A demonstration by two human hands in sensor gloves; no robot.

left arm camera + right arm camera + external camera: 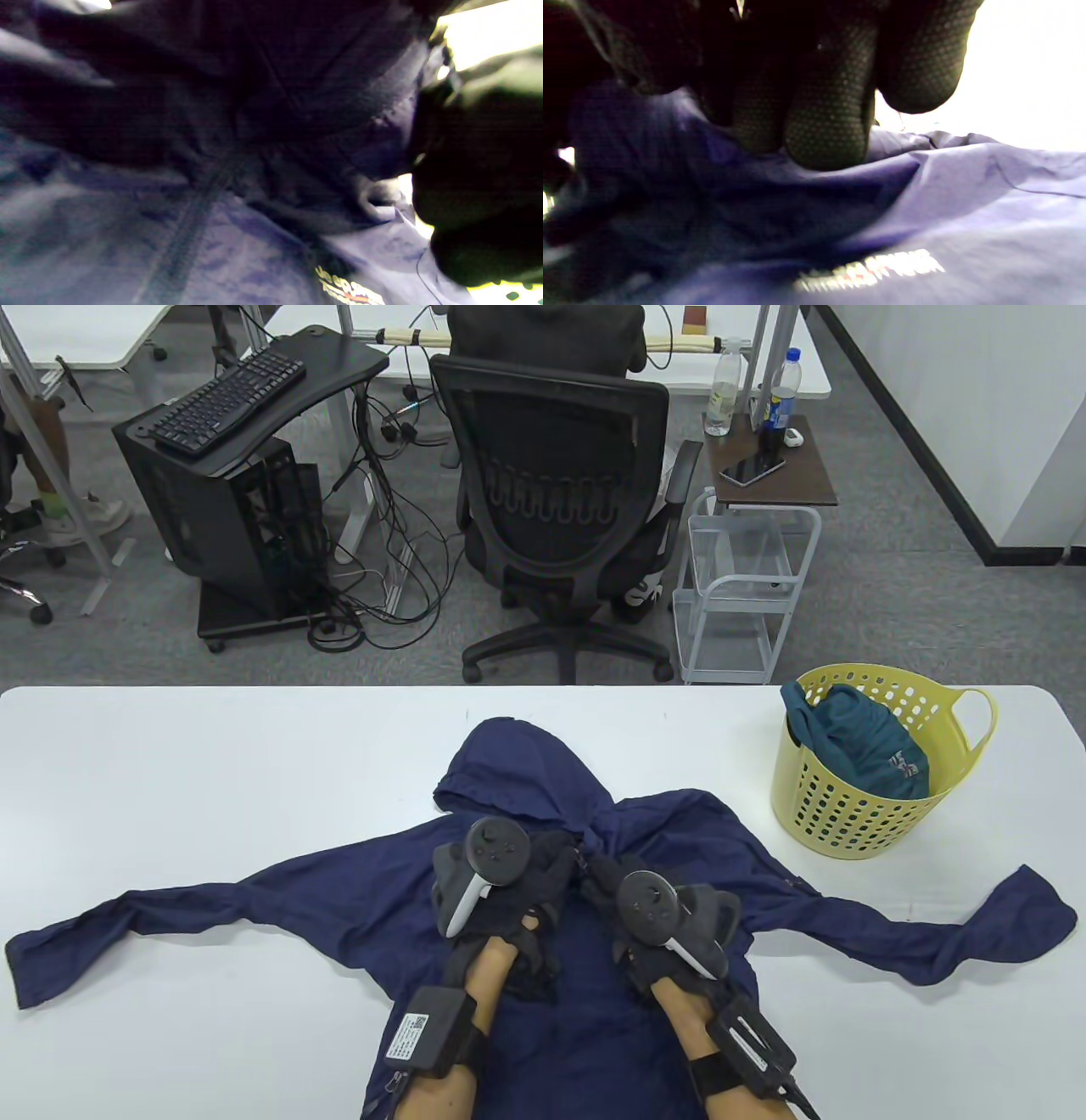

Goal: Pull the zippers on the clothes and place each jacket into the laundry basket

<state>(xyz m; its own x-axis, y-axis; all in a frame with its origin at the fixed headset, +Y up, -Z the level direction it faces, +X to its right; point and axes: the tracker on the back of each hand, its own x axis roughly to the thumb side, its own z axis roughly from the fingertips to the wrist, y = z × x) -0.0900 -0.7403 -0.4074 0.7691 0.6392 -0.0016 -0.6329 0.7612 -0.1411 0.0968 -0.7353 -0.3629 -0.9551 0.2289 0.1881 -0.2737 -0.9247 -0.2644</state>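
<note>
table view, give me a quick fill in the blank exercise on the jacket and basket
1. The jacket spread on the table is ____ in colour.
2. The yellow laundry basket already holds a ____ garment.
3. Both hands, left hand and right hand, rest near the jacket's ____.

Missing words: navy blue; teal; collar
</note>
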